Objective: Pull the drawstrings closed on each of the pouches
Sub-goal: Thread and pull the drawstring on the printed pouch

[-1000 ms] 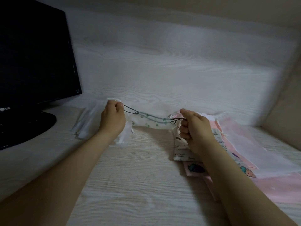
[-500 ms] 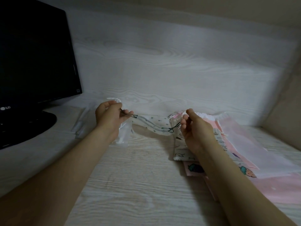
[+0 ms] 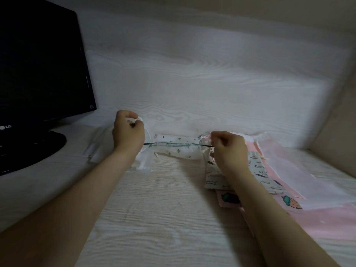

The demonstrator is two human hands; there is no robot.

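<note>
White cactus-print pouch (image 3: 174, 140) stretches between your hands, its mouth gathered. Your left hand (image 3: 128, 132) and right hand (image 3: 229, 148) are held apart, each fist closed on an end of the dark drawstring (image 3: 150, 144). A stack of pouches (image 3: 269, 170) lies beneath your right hand, with pale pouches (image 3: 98, 149) behind your left.

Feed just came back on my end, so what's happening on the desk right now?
A person holds a cactus-print pouch stretched between both hands. The left hand and the right hand each grip an end of its dark drawstring, pulled taut, and the pouch's mouth looks gathered. A pile of pink and printed pouches lies on the desk under the right arm; pale pouches lie near the monitor.
</note>
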